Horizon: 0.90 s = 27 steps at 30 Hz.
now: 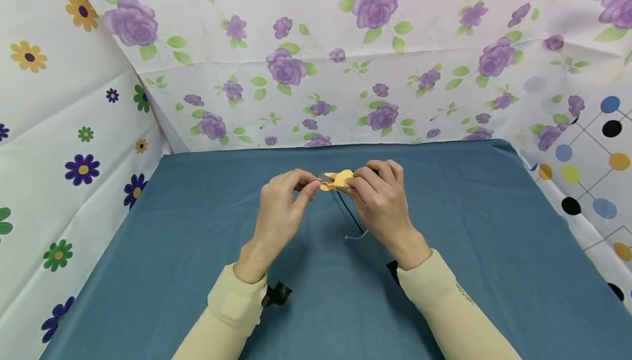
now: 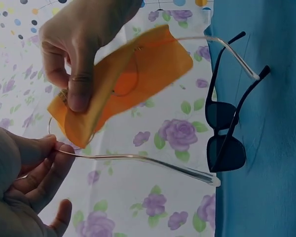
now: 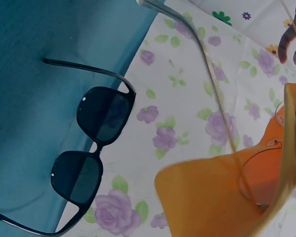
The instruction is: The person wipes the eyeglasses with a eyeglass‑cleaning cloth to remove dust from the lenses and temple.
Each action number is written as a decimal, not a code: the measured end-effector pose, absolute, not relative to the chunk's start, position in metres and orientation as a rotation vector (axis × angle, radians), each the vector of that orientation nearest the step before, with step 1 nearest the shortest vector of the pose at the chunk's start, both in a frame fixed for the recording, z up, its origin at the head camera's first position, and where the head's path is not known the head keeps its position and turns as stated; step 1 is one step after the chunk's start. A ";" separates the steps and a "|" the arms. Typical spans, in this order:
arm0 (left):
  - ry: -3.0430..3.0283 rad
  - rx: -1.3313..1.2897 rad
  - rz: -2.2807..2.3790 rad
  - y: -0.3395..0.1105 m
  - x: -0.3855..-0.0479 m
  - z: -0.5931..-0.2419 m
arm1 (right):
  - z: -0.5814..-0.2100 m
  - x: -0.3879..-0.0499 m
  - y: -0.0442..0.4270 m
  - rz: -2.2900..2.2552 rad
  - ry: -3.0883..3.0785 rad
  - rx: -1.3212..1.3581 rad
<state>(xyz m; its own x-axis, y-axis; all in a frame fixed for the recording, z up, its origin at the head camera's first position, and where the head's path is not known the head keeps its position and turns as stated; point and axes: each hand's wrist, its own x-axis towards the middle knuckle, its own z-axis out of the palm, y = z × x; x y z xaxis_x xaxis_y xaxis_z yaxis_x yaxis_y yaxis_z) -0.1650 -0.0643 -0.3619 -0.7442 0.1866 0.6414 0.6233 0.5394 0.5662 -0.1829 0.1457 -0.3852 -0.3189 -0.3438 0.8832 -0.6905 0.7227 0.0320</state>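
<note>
An orange cloth [image 1: 342, 178] is folded over the lenses of thin wire-framed glasses, held up above the blue table. My left hand [image 1: 282, 206] pinches the glasses near a hinge; in the left wrist view a thin temple arm [image 2: 138, 158] runs from its fingertips [image 2: 59, 146]. My right hand [image 1: 380, 201] pinches the cloth against a lens, thumb on the cloth [image 2: 153, 74] in the left wrist view. Through the cloth's fold a round lens [image 3: 264, 173] shows in the right wrist view. Part of the frame is hidden by the cloth.
Black sunglasses [image 3: 106, 118] with both temples unfolded stand on the blue tablecloth [image 1: 197, 239] beyond the hands, mostly hidden in the head view. Flowered cloth [image 1: 296, 102] hangs behind the table, with more patterned cloth at both sides.
</note>
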 end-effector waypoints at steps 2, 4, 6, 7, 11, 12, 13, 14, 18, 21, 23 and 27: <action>-2.243 -0.651 -1.116 -0.066 -0.166 -0.362 | -0.384 -0.182 0.146 0.443 -1.925 0.804; -2.218 -0.648 -1.113 -0.067 -0.166 -0.362 | -0.383 -0.182 0.145 0.504 -1.900 0.807; -2.187 -0.648 -1.106 -0.068 -0.167 -0.361 | -0.381 -0.182 0.145 0.625 -1.864 0.790; -2.167 -0.653 -1.103 -0.069 -0.167 -0.361 | -0.378 -0.182 0.145 0.707 -1.847 0.775; -2.075 -0.668 -1.066 -0.074 -0.171 -0.358 | -0.365 -0.181 0.157 1.044 -1.804 0.652; -2.056 -0.671 -1.057 -0.075 -0.172 -0.357 | -0.361 -0.181 0.161 1.109 -1.803 0.608; -2.041 -0.671 -1.049 -0.076 -0.174 -0.357 | -0.358 -0.182 0.166 1.163 -1.812 0.556; -2.028 -0.670 -1.043 -0.078 -0.175 -0.357 | -0.355 -0.182 0.171 1.205 -1.824 0.507; -1.998 -0.666 -1.040 -0.085 -0.179 -0.360 | -0.347 -0.185 0.187 1.268 -1.891 0.365; -1.986 -0.676 -1.044 -0.089 -0.182 -0.362 | -0.345 -0.186 0.192 1.265 -1.947 0.332; -1.980 -0.689 -1.051 -0.091 -0.183 -0.364 | -0.345 -0.186 0.194 1.274 -1.976 0.327; -1.975 -0.711 -1.072 -0.091 -0.185 -0.366 | -0.346 -0.185 0.195 1.274 -2.029 0.329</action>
<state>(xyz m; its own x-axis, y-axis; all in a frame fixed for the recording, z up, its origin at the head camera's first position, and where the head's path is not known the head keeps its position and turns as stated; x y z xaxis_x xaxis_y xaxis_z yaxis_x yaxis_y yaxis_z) -0.1847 -0.0909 -0.3658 -0.5520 0.1101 0.8266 0.7530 0.4915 0.4374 -0.1846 0.1948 -0.3463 -0.7173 0.1491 0.6806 -0.5481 0.4823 -0.6833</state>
